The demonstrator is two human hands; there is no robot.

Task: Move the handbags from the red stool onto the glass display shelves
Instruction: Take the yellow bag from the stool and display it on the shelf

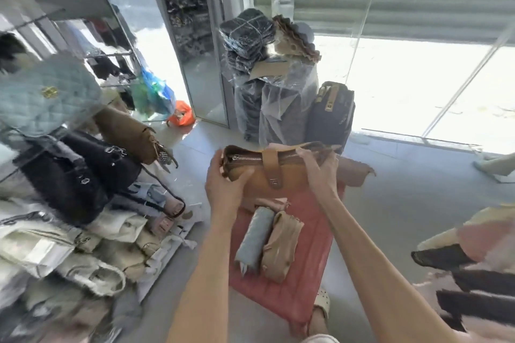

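Note:
A tan leather handbag with a zip top and a buckled strap is held over the far end of the red stool. My left hand grips its left end, and my right hand pinches its top edge on the right. On the stool lie a small grey bag and a small tan bag side by side, with a pink bag just beyond them. Another pinkish-brown bag rests at the stool's far right corner. The glass display shelves stand at the left.
Bags crowd the left shelves: a quilted pale-blue one, a brown one, black ones, and several cream ones below. Plastic-wrapped stock and a dark bag stand ahead. More bags lie at the right. My sandalled foot is beside the stool.

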